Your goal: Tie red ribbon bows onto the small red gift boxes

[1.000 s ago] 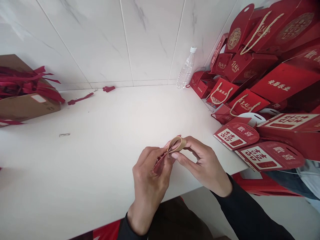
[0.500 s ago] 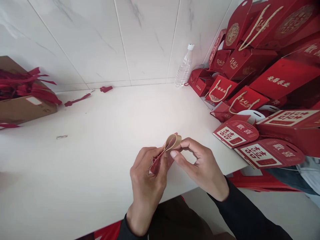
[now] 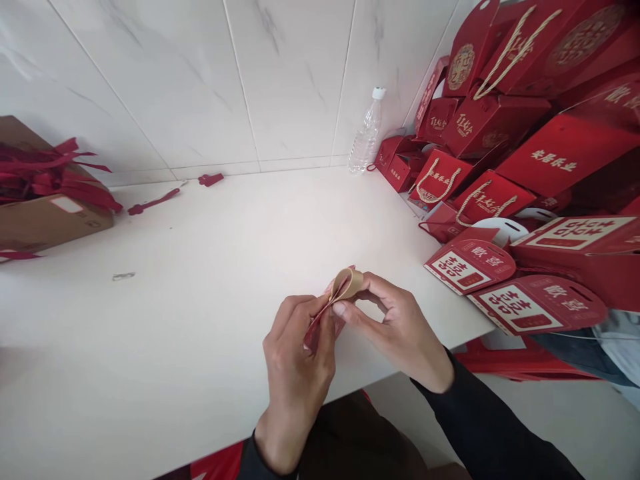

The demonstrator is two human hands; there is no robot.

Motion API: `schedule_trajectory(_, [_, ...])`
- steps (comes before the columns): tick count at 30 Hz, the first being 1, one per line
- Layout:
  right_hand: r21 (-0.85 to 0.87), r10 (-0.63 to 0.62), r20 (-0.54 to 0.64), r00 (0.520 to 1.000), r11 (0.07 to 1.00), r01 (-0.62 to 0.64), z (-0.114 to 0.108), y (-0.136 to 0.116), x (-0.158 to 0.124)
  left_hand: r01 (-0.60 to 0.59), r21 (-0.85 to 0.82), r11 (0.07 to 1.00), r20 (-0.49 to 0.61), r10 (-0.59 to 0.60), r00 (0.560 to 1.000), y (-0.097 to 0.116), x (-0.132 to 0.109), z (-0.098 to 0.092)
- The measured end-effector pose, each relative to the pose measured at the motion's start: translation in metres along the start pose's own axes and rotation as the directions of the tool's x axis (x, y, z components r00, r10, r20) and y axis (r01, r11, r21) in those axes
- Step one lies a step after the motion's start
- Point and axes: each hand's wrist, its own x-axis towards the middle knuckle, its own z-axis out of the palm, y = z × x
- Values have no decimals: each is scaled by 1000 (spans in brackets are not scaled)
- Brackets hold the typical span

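Note:
Over the front part of the white table, my left hand (image 3: 300, 350) pinches a small red folded piece (image 3: 313, 333), thin like card or cloth, between thumb and fingers. A gold ribbon (image 3: 354, 283) bends into a loop at the piece's upper end. My right hand (image 3: 400, 323) is closed on this loop: its fingertips lie along the outer right side, and the thumb presses at the base, close to the left thumb. Much of the red piece is hidden inside the left hand.
Red gift boxes (image 3: 543, 163) are stacked along the right side. A clear plastic bottle (image 3: 366, 137) stands by the tiled wall. At left is a cardboard box (image 3: 55, 223) of dark red ribbons. Red ribbon pieces (image 3: 155, 202) and a small clear scrap (image 3: 123, 276) lie on the white table (image 3: 210, 253).
My right thumb has moved left, in against the base of the loop. The left hand has shifted very slightly right. The loop keeps nearly the same shape.

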Motion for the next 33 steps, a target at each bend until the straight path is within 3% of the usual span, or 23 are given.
schedule_trajectory(3, [-15,-30,23,999,999,30,-4,1,0,3,9,1000,-4,-3,1000,0,0,0])
schedule_trajectory(16, [-292,-216,-78,973,938,185,-4,5,0,-32,37,999,37,30,999,7,-1,-1])
schedule_trajectory(29, [-486,-459,-25,888,782,390,-8,3,-2,-58,56,997,14,57,998,8,4,4])
schedule_trajectory(33, [-455,-453,-21,891,798,395,-9,4,1,-72,45,996,15,72,997,6,6,3])
